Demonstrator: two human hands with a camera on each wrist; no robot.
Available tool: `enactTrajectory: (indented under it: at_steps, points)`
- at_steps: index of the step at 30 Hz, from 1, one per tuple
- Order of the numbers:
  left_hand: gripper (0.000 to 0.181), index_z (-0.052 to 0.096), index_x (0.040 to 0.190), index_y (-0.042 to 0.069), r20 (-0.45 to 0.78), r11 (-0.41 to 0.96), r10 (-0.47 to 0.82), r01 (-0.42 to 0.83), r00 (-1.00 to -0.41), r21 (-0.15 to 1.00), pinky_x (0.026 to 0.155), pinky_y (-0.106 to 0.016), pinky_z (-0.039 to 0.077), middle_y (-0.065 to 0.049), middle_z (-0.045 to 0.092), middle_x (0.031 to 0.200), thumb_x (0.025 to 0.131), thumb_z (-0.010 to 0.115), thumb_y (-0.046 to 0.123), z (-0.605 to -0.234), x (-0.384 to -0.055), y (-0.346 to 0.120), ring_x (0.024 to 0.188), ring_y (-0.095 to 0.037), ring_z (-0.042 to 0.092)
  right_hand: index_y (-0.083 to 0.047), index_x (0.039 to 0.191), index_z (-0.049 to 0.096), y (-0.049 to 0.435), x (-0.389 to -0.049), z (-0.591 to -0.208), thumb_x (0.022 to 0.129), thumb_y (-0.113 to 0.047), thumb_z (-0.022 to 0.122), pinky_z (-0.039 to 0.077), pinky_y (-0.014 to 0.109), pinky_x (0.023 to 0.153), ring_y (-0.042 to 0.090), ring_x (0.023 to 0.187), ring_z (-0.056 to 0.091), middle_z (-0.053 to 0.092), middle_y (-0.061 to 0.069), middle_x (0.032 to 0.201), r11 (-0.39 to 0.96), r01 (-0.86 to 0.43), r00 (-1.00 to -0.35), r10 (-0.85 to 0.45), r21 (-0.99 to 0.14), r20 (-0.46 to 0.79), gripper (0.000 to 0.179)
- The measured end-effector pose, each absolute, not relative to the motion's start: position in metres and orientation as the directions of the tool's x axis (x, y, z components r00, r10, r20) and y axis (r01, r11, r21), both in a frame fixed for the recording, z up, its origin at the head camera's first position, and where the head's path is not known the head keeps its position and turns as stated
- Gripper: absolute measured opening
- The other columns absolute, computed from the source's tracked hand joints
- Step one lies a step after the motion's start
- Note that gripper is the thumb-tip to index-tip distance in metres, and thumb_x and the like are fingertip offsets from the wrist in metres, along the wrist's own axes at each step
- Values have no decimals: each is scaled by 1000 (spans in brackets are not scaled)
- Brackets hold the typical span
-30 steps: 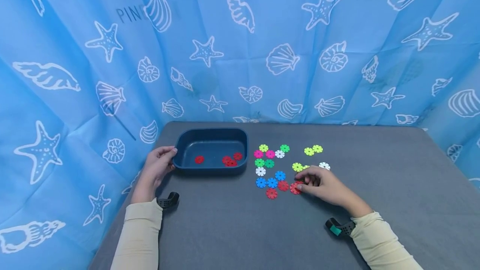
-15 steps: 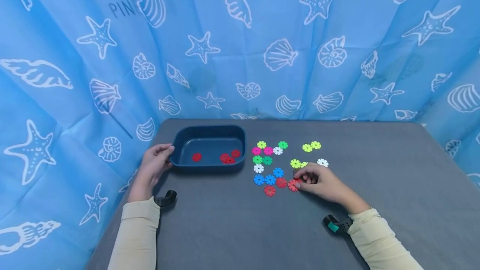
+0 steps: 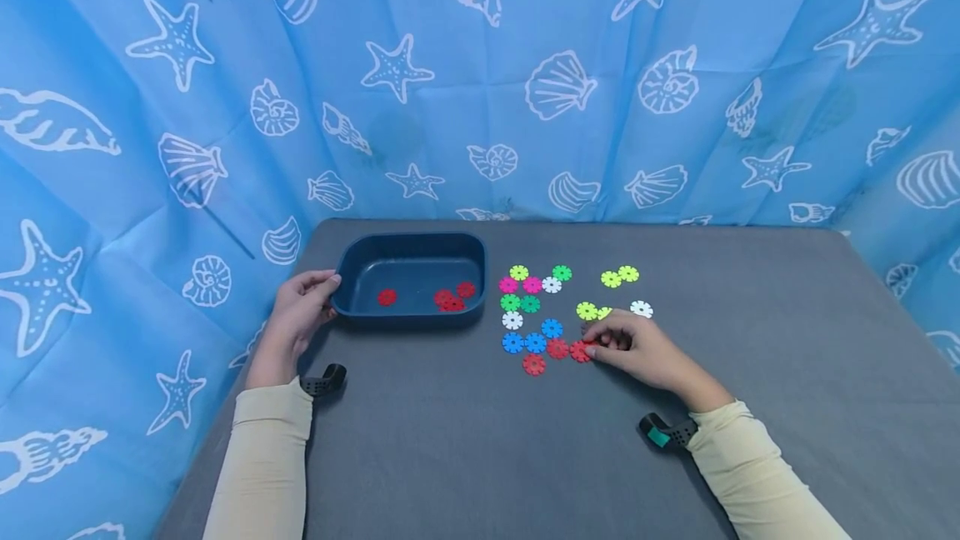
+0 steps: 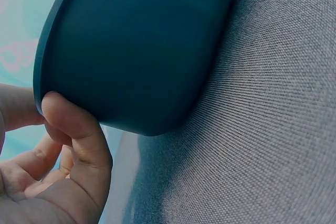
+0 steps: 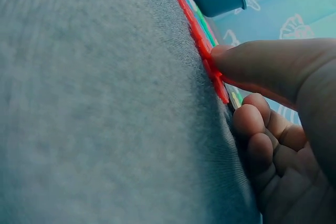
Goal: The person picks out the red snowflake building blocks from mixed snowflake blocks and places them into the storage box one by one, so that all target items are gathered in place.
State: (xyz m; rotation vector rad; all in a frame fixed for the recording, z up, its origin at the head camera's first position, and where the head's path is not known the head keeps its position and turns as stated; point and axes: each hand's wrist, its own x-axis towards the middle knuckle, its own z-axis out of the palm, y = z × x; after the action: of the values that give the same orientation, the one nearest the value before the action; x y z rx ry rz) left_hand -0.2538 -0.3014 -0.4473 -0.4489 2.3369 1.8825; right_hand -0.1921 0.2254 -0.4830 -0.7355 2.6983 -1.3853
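Observation:
A dark blue tray [image 3: 408, 321] stands at the left of the table, with several red notched plastic discs [image 3: 387, 297] inside. My left hand [image 3: 296, 315] grips its left end; the left wrist view shows the thumb [image 4: 71, 114] against the outer wall below the rim. Right of the tray lie loose notched discs in several colours. My right hand [image 3: 633, 346] is at a red disc [image 3: 580, 352] at the front of that group. In the right wrist view the thumb [image 5: 236, 59] presses on the red disc, the other fingers curled close to its edge.
Blue discs [image 3: 535, 342], green discs [image 3: 511, 302], pink discs [image 3: 508, 284], white discs [image 3: 512, 320] and yellow discs [image 3: 611, 279] lie flat on the grey cloth-covered table [image 3: 465, 440]. Behind and beside it hangs a blue curtain [image 3: 450, 107] with shell prints.
The head view has tilted down slightly, so everything sits higher in it. Both hands keep their places, the left on the tray and the right at the red disc.

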Motion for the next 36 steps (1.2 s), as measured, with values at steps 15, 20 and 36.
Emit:
enactTrajectory:
  at_steps: [15, 20, 36]
  points:
    - [55, 53, 151, 6, -279, 188, -157, -306, -947, 933, 77, -23, 55, -3, 60, 118, 109, 61, 40, -452, -256, -298, 91, -10, 59, -14, 115, 78, 226, -188, -487, 92, -14, 84, 50, 26, 67, 13, 78, 57, 63, 1, 94, 523, -365, -898, -415, -770, 143, 24]
    - [55, 51, 153, 6, -289, 185, -151, -315, -945, 931, 78, -24, 55, 0, 58, 117, 109, 59, 38, -453, -258, -299, 91, -9, 58, -11, 110, 74, 227, -190, -488, 91, -13, 86, 51, 26, 66, 15, 76, 58, 64, 2, 91, 505, -305, -917, -386, -808, 105, 23]
    - [52, 56, 147, 8, -276, 149, -147, -297, -950, 943, 75, -24, 55, 2, 57, 112, 107, 64, 40, -451, -256, -304, 88, -9, 58, -9, 104, 72, 227, -195, -483, 95, -13, 81, 52, 27, 67, 16, 75, 61, 67, 7, 91, 463, -217, -937, -346, -859, 51, 13]
